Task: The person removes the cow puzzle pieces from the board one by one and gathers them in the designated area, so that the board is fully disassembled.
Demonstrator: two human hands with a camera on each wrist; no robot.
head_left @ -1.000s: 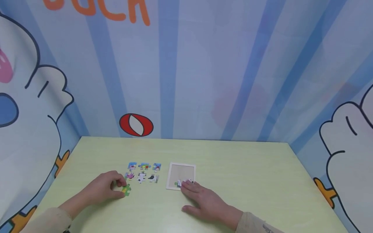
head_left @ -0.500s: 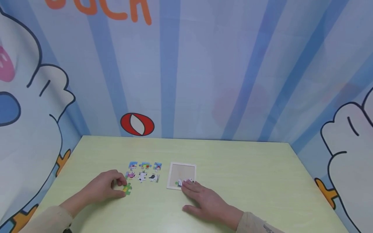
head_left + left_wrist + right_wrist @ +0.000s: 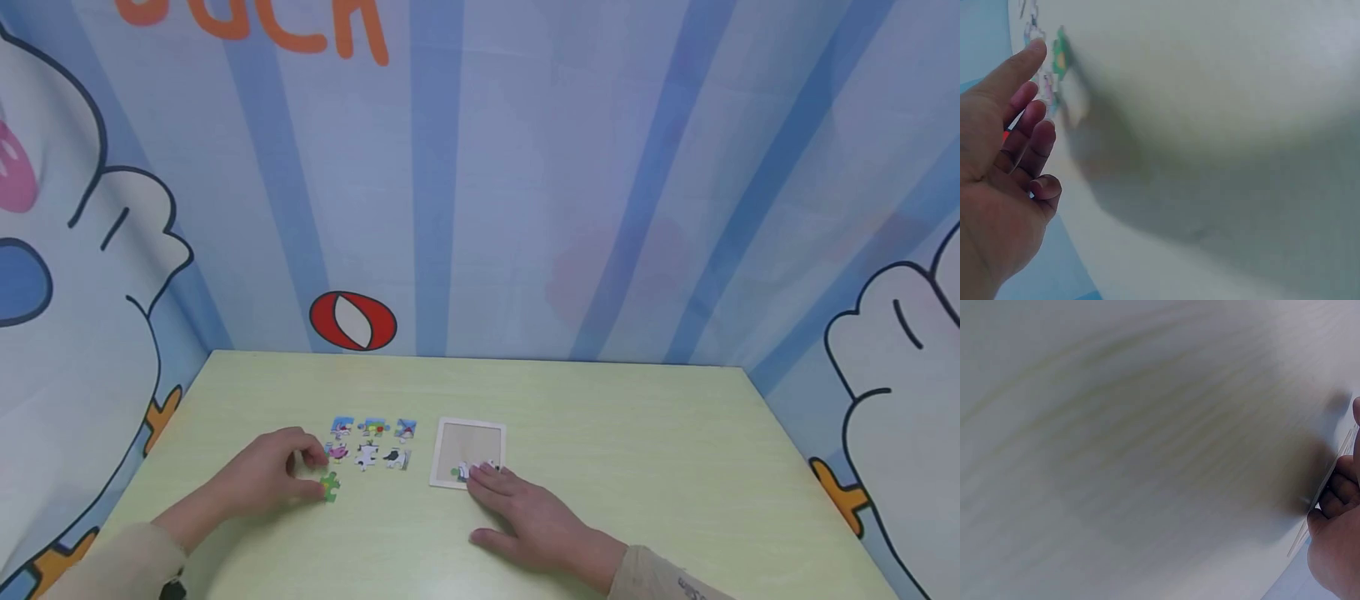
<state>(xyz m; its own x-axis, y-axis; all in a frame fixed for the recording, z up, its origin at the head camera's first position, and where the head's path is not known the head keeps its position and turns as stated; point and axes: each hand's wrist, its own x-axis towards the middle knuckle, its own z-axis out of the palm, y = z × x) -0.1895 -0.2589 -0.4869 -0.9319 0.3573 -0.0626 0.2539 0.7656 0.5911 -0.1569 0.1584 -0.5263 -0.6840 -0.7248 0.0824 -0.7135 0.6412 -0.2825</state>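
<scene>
A green and yellow puzzle piece (image 3: 331, 487) lies flat on the table. My left hand (image 3: 264, 477) hovers just left of it, thumb and fingers apart and loosely bent. In the left wrist view, nothing sits between the fingers and the green piece (image 3: 1060, 55) lies beyond them. My right hand (image 3: 534, 527) rests with outstretched fingers on the lower edge of a white-rimmed puzzle tray (image 3: 433, 454). A few puzzle pieces (image 3: 463, 472) sit along the tray's bottom, partly hidden under those fingers. The right wrist view catches only part of that hand at its edge.
Two rows of loose puzzle pieces stand left of the tray, among them a pink bird piece (image 3: 337, 452), a whitish piece (image 3: 367, 455) and a blue piece (image 3: 342, 427). The pale table (image 3: 630, 450) ends at a blue striped cloth (image 3: 510, 208).
My left hand has let go of the green puzzle piece and risen slightly away from it. The piece stays in place. My right hand has not visibly moved.
</scene>
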